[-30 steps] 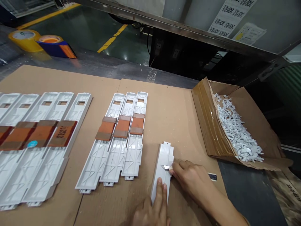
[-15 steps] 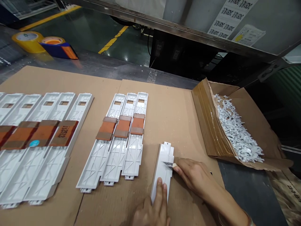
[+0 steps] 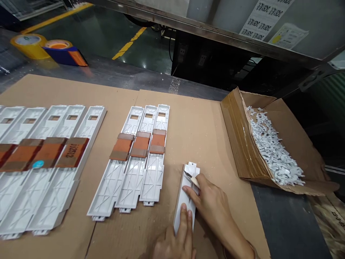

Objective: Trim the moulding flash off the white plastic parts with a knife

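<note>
A white moulded plastic panel (image 3: 185, 196) lies lengthwise on the cardboard in front of me. My left hand (image 3: 175, 241) presses its lower end with the fingertips. My right hand (image 3: 212, 205) lies across the panel's upper part and grips a small craft knife (image 3: 191, 178) with a pale handle. The knife's steel blade touches the panel near its top end, close to the small tab. The handle is partly hidden by my fingers.
Several white panels with orange-brown tape bands (image 3: 121, 149) lie in rows on the cardboard sheet (image 3: 205, 136) to the left. An open cardboard box (image 3: 277, 147) of white plastic scraps stands to the right. Rolls of tape (image 3: 29, 46) sit beyond the table edge.
My right hand has slid up the panel towards its top end, carrying the knife with it. The blade now sits nearer the tab. My left hand has stayed in place.
</note>
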`<action>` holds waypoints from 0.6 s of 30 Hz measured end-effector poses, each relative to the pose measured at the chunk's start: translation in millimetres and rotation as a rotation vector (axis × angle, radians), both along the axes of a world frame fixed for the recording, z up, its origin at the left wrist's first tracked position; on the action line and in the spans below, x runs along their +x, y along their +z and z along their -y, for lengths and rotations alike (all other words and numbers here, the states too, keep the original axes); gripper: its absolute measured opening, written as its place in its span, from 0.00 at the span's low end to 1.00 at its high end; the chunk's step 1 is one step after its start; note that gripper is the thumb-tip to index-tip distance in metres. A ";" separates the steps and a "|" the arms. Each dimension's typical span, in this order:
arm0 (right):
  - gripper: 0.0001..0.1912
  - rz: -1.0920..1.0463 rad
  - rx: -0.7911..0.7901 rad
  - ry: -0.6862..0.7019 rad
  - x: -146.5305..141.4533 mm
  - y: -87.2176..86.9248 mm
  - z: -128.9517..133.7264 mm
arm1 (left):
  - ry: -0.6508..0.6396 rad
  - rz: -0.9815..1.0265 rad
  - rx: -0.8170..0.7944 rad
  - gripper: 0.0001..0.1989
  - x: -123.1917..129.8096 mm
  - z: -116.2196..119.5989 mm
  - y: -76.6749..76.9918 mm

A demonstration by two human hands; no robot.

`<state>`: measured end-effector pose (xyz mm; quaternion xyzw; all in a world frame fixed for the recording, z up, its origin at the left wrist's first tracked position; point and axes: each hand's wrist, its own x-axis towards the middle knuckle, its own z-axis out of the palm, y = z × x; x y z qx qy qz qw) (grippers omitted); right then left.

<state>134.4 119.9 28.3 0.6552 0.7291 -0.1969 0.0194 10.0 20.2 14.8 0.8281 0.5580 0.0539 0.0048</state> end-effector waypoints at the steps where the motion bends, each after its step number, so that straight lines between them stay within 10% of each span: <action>1: 0.10 -0.040 -0.046 -0.012 0.6 -0.8 -1.3 | -0.003 -0.001 -0.002 0.31 0.0 0.0 -0.1; 7: 0.08 -0.300 -0.121 -0.042 14.4 2.5 1.8 | -0.026 0.003 0.039 0.28 -1.1 0.9 -3.8; 18: 0.17 -0.026 0.324 0.267 23.6 9.8 22.2 | -0.045 -0.004 0.021 0.25 -2.2 0.7 -4.3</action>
